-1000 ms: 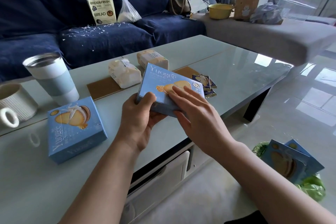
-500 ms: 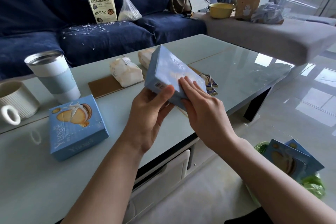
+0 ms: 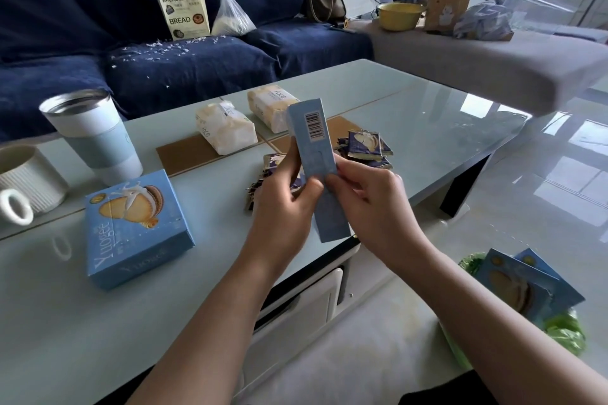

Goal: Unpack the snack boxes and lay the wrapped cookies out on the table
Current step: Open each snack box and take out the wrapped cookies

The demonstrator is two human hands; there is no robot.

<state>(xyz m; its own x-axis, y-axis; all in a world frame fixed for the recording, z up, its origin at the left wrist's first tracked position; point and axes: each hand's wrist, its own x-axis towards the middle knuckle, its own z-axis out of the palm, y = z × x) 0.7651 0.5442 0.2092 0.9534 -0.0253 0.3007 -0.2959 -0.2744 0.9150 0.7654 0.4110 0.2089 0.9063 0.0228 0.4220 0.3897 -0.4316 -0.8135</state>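
I hold a light blue snack box [image 3: 314,148] on edge above the glass table [image 3: 427,128], its narrow barcode side facing me. My left hand [image 3: 283,207] grips its left face and my right hand [image 3: 371,197] pinches the side flap near the middle. Behind the box, dark blue wrapped cookies [image 3: 365,145] lie in a loose pile on the table; more wrappers show behind my left hand. A second, closed blue snack box [image 3: 135,227] lies flat at the left.
A white tumbler [image 3: 92,135] and a ribbed mug [image 3: 26,177] stand at the left. Two tissue packs [image 3: 227,126] lie on a brown mat. Flattened blue boxes [image 3: 526,283] sit in a green-lined bin on the floor at the right. A navy sofa lies beyond.
Both hands have turned the box from lying face-up to standing on edge, barcode side toward me. The wrapped cookies behind it have come into view.
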